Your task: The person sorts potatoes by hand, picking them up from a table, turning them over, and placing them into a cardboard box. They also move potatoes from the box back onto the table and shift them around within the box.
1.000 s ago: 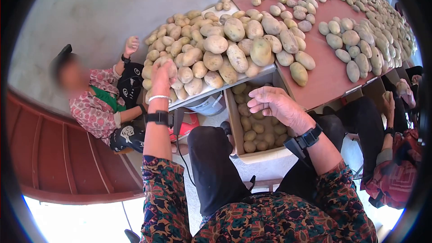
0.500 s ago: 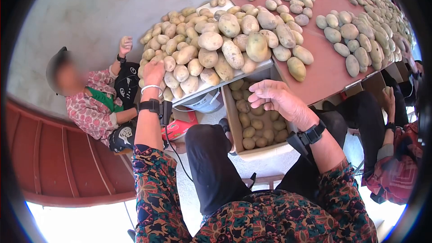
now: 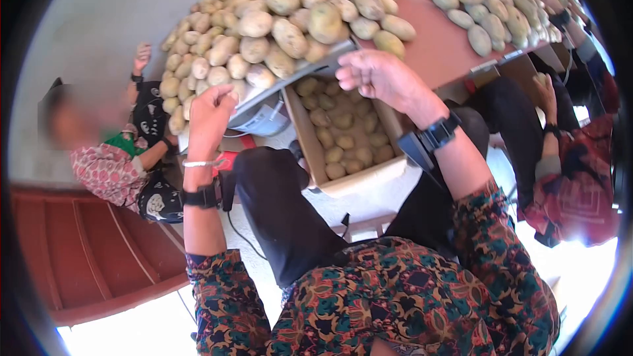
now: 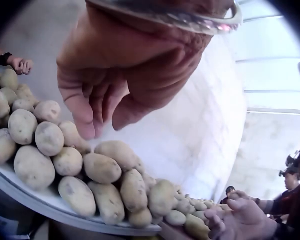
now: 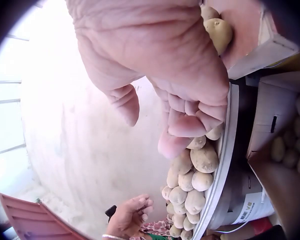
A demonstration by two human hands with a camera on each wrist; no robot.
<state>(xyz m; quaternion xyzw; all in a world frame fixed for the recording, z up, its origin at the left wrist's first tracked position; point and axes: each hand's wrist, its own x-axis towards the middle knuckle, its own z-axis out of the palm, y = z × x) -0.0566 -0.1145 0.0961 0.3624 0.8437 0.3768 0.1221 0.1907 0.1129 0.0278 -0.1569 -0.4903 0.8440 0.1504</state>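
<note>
My left hand (image 3: 210, 115) is at the front edge of a large heap of potatoes (image 3: 254, 23) on the table. In the left wrist view its bent fingers (image 4: 85, 112) point down, with a gap to the thumb and nothing between them. Potatoes (image 4: 35, 167) lie just below the fingertips. My right hand (image 3: 382, 76) hovers by the table edge, above the back of a cardboard box (image 3: 359, 184) with potatoes inside. Its fingers (image 5: 187, 125) are loosely curled and empty in the right wrist view, the thumb apart.
More potatoes (image 3: 478, 3) lie on the red tabletop (image 3: 442, 66) at right. Under the table edge stands a bucket (image 3: 264, 118). A person (image 3: 109, 175) in a pink patterned shirt sits at left. Other people (image 3: 573, 178) sit at right.
The head view has turned, shifting the scene left. Against the heap, my left hand has moved right and back toward me from the potatoes it was touching. My right hand has shifted slightly away from me.
</note>
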